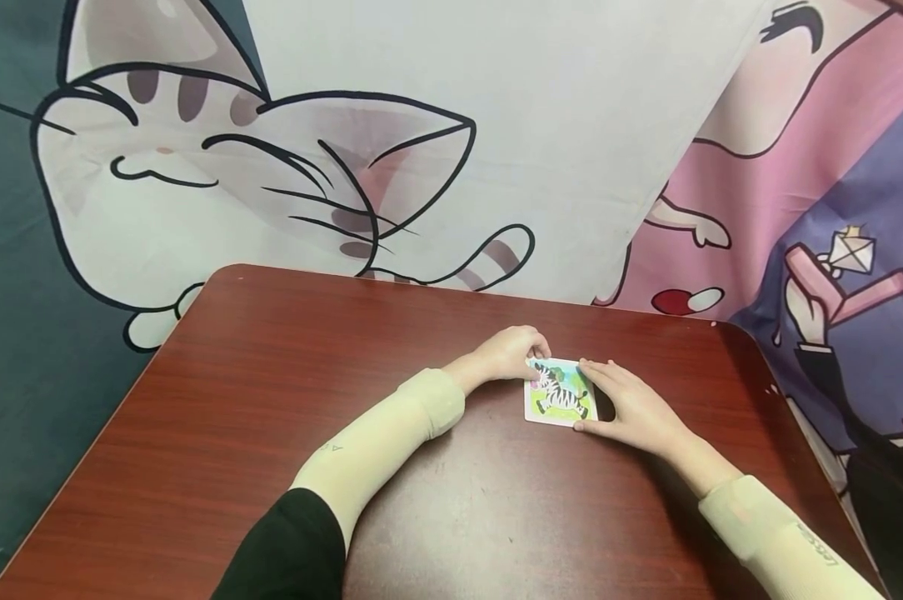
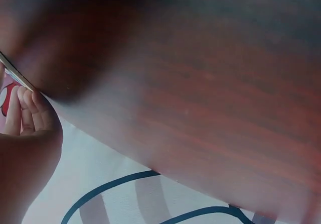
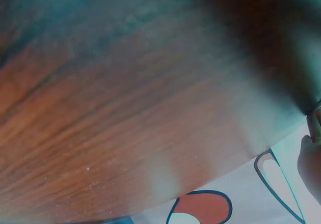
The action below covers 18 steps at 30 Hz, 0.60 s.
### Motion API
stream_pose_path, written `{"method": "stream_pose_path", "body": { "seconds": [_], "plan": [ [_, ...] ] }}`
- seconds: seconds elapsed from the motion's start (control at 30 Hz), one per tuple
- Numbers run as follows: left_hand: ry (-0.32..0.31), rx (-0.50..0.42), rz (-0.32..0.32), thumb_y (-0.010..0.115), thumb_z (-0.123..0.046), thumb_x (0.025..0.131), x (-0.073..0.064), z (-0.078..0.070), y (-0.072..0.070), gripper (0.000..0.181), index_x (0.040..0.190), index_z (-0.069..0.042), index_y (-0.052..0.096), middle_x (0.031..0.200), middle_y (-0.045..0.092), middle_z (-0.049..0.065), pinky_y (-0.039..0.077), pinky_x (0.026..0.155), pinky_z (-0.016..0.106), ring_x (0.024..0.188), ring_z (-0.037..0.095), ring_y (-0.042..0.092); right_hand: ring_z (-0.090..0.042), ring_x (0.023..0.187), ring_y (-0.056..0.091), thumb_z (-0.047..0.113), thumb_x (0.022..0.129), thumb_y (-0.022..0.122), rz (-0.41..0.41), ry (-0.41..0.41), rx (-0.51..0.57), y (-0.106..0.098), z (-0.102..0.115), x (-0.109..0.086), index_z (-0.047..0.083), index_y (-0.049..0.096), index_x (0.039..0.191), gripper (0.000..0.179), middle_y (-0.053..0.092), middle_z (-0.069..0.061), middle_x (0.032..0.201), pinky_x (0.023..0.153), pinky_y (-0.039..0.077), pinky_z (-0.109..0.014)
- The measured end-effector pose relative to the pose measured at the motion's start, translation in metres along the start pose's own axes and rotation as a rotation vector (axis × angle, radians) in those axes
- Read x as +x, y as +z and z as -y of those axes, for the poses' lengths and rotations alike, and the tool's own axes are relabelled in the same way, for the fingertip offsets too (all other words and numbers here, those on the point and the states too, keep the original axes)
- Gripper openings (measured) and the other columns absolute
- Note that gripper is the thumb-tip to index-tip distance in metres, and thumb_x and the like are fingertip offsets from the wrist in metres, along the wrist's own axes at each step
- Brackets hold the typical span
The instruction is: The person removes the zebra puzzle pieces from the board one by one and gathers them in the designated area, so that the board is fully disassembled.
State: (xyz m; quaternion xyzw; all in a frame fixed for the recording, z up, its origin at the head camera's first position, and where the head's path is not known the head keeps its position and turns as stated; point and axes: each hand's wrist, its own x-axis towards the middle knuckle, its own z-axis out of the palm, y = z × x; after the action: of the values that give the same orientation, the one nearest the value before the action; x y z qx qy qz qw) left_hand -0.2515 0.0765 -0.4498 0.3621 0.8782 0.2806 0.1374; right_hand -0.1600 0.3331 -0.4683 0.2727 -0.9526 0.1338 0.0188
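Observation:
In the head view a small square zebra picture card point(image 1: 561, 390), with a white border and a green and blue background, is between both hands over the table. My left hand point(image 1: 506, 353) pinches its upper left corner, thumb over the face and the other fingers along the top edge. My right hand point(image 1: 631, 408) holds the right side, with the thumb at the lower right corner and the fingers at the upper right. Seen from the left wrist, the card's thin edge point(image 2: 17, 74) sits against curled fingers point(image 2: 31, 111). Only part of the right hand point(image 3: 312, 158) shows in the right wrist view.
The reddish-brown wooden table point(image 1: 331, 333) has rounded far corners. Behind its far edge hangs a cloth backdrop point(image 1: 571, 150) with a cartoon cat and other drawings. Part of a dark sleeve point(image 1: 290, 550) shows above the left forearm's pale cuff.

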Motion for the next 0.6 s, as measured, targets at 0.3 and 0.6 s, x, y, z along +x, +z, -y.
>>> {"method": "stream_pose_path", "body": {
  "seconds": [0.3,0.6],
  "plan": [
    [0.035,0.090,0.041,0.086,-0.025,0.092,0.0015,-0.0005,-0.0010,0.038,0.125,-0.008,0.076,0.122,0.072,0.005,0.051,0.101,0.026,0.112,0.017,0.065,-0.044,0.142,0.055,0.042,0.079,0.091,0.009,0.009,-0.002,-0.0018,0.0008,0.0000,-0.003,0.054,0.151,0.092,0.059,-0.022,0.153,0.120,0.038,-0.062],
    [0.039,0.155,0.055,0.084,-0.029,0.093,0.0032,0.0009,0.0018,0.035,0.122,-0.012,0.077,0.120,0.072,0.003,0.051,0.103,0.028,0.112,0.016,0.064,-0.049,0.144,0.052,0.044,0.082,0.090,0.043,0.044,0.006,-0.0027,0.0026,-0.0013,-0.001,0.052,0.153,0.093,0.056,-0.021,0.157,0.120,0.038,-0.064]
  ]
}}
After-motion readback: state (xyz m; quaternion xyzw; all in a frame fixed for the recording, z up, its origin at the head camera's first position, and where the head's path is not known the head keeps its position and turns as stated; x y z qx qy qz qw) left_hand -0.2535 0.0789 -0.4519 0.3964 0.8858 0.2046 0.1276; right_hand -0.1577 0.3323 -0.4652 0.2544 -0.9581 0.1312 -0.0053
